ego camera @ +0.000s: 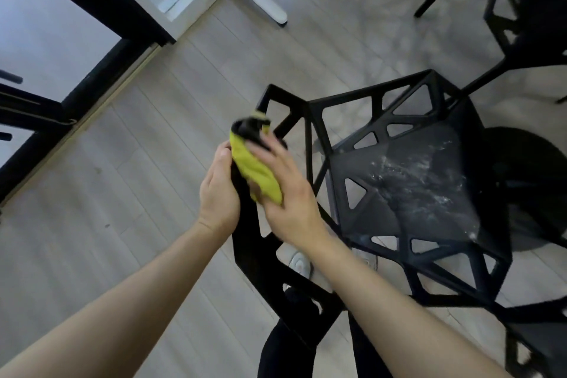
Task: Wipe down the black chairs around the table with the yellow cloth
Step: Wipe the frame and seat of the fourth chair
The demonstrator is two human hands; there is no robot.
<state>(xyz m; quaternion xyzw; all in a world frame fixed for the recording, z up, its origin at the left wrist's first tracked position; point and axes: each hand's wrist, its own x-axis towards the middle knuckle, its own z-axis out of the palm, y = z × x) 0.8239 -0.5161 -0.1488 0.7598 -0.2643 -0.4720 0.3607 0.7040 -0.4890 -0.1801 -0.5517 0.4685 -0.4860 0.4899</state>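
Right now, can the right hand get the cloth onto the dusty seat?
Probably yes: the right hand holds the yellow cloth at the backrest, and the seat lies beside it, uncovered.

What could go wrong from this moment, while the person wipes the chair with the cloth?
1. White residue covers the chair seat; wiping might smear it instead of lifting it.
2. The yellow cloth is bunched between the left hand and right hand on the chair's backrest, so it may cover little surface.
3. The seat's open triangular cutouts might snag the cloth.

Home dining area: black chairs (408,181), wood-plank floor (153,193), glass door (46,34).
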